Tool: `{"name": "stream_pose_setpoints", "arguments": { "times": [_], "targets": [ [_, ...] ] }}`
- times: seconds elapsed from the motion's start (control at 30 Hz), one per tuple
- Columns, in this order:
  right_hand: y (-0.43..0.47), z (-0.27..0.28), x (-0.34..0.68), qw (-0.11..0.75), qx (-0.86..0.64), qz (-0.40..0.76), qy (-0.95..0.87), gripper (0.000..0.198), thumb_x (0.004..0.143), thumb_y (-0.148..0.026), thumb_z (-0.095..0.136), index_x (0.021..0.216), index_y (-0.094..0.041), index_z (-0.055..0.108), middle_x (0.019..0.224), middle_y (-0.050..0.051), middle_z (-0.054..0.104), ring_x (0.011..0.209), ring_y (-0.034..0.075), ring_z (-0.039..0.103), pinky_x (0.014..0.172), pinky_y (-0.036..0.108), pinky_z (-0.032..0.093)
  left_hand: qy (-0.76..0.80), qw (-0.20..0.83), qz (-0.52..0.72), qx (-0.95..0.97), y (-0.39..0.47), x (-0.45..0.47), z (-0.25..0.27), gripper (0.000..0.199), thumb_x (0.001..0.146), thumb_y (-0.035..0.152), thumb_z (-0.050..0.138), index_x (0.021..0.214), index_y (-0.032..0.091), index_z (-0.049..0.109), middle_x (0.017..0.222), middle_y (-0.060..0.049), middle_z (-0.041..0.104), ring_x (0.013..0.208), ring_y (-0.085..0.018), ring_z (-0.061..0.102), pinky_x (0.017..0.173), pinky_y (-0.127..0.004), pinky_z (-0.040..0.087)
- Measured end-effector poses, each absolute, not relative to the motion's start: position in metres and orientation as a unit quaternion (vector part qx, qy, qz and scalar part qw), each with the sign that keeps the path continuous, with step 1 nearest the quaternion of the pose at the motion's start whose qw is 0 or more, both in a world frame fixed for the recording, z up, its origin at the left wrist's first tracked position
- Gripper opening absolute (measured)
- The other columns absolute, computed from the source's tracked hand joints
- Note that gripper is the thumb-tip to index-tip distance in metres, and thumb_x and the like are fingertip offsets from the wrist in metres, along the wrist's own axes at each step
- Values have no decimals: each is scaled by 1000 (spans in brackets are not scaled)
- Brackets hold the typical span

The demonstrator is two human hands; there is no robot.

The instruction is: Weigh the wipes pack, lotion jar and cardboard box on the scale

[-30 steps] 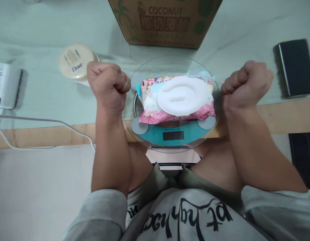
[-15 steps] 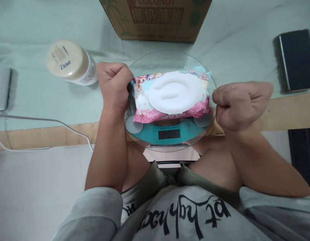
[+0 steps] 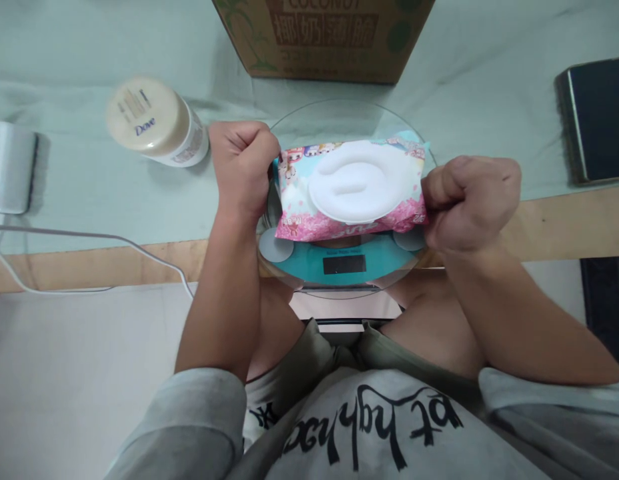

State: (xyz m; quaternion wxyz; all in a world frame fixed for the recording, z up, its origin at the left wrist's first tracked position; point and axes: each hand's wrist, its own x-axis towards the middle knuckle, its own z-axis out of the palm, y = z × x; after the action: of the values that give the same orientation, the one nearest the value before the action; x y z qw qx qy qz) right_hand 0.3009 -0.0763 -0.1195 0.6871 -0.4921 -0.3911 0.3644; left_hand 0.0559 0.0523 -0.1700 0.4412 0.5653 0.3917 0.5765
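A pack of wet wipes [image 3: 294, 217] with a white oval lid and a pink and pale blue wrapper lies over a round glass scale [image 3: 299, 267]. My left hand [image 3: 244, 163] is closed on the pack's left end, the thumb folded over the curled fingers. At the other end, my right hand [image 3: 472, 200] is curled into a fist whose thumb and forefinger meet the wrapper's right edge; its fingertips are hidden. The scale's dark display [image 3: 344, 265] shows no digits, and its near rim juts past the table edge.
A brown carton [image 3: 324, 40] stands behind the scale. Left of my hand is a Dove jar [image 3: 144, 123], then a white box-shaped device [image 3: 12, 167] and a white cable [image 3: 114, 237]. A dark box [image 3: 597, 120] sits at the right. Wooden trim [image 3: 549, 220] borders the table.
My right hand has come leftward to the pack's right end, closing the gap. The left hand keeps its hold. The whole view has shifted slightly.
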Motion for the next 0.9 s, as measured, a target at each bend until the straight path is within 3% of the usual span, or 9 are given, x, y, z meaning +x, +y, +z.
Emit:
{"name": "stream_pose_setpoints", "arguments": {
  "times": [0.2, 0.3, 0.4, 0.5, 0.57, 0.63, 0.67, 0.73, 0.9],
  "targets": [
    [-77, -129, 306, 670, -495, 335, -441, 61, 82, -30, 64, 58, -19, 8, 58, -4, 1, 51, -1, 8, 51, 22, 7, 384, 452, 569, 569, 56, 53, -171, 86, 83, 29, 98, 53, 28, 17, 59, 5, 1, 58, -10, 2, 58, -40, 1],
    [-78, -131, 307, 673, -497, 278, -472, 55, 89, -31, 67, 58, -17, 24, 57, -2, 17, 54, 0, 20, 55, 21, 14, 387, 448, 560, 580, 59, 53, -172, 85, 85, 32, 101, 53, 26, 22, 57, 7, 3, 57, -9, 3, 56, -37, 1],
    [-79, -132, 307, 683, -497, 206, -495, 56, 98, -51, 79, 73, -15, 44, 67, -1, 35, 64, 2, 30, 62, 21, 21, 383, 433, 567, 587, 61, 55, -174, 81, 102, 57, 92, 60, 23, 32, 55, 11, 8, 55, -7, 3, 52, -29, 4],
    [-79, -130, 307, 656, -505, 117, -549, 71, 103, -81, 77, 92, -17, 49, 79, -1, 39, 68, 3, 27, 64, 23, 25, 377, 423, 580, 586, 59, 59, -172, 79, 110, 65, 84, 65, 21, 36, 56, 14, 10, 53, -6, 2, 50, -24, 5],
    [-78, -126, 307, 629, -492, 48, -601, 71, 104, -87, 71, 104, -18, 54, 91, 2, 49, 75, 6, 41, 71, 25, 39, 374, 423, 583, 583, 57, 61, -168, 80, 106, 53, 89, 61, 22, 30, 56, 13, 5, 54, -6, -1, 51, -26, 2],
    [-78, -120, 306, 587, -462, 11, -665, 66, 104, -82, 69, 125, -20, 58, 118, 8, 64, 105, 16, 66, 93, 35, 59, 374, 426, 587, 578, 56, 63, -163, 78, 94, 32, 89, 56, 24, 22, 55, 10, 2, 56, -6, -3, 54, -31, -2],
    [-78, -117, 306, 555, -450, 10, -699, 66, 105, -78, 70, 138, -22, 58, 135, 11, 67, 129, 23, 70, 111, 43, 64, 376, 427, 589, 574, 55, 63, -161, 73, 85, 22, 85, 53, 24, 19, 54, 8, 3, 56, -7, -4, 55, -33, -3],
    [-78, -111, 304, 469, -454, 41, -756, 73, 105, -70, 71, 160, -26, 51, 162, 13, 63, 162, 30, 62, 138, 51, 58, 381, 428, 594, 565, 55, 64, -158, 59, 70, 12, 74, 50, 23, 19, 53, 6, 5, 55, -7, -4, 57, -37, -4],
    [-79, -104, 303, 327, -508, 133, -786, 87, 95, -58, 77, 171, -30, 47, 167, 12, 64, 148, 30, 69, 130, 51, 65, 389, 430, 595, 556, 56, 65, -162, 55, 64, 13, 75, 49, 24, 23, 53, 5, 6, 55, -8, -1, 57, -41, -2]
  ]
}}
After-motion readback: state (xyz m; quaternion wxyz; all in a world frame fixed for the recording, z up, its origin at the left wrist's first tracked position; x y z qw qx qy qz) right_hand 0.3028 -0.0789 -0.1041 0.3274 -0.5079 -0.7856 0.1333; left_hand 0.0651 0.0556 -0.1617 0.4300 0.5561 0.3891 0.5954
